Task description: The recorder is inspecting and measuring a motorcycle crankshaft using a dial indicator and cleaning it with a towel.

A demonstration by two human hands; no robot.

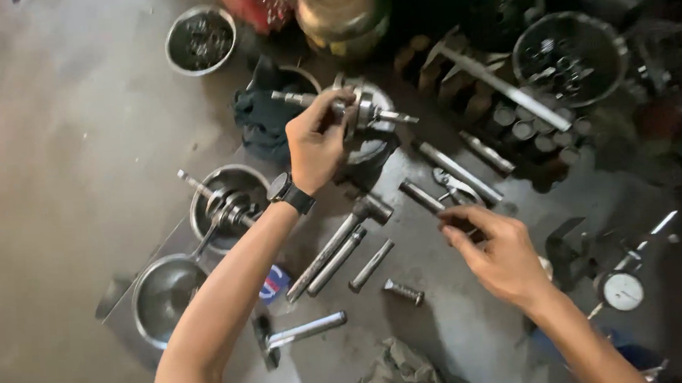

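Above the floor, left hand (315, 141) grips a crankshaft (351, 109), its shaft lying left-right.

shiny steel crankshaft (359, 110), matt metal bowl (164, 296)

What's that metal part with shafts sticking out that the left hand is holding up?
The crankshaft looks like bare steel: a round disc-like middle with a thin shaft poking out each side, one up-left, one right. It lies roughly level, lifted above a dark cloth and the floor. The left hand, wearing a black wristwatch, grips its middle. Nothing else touches it.
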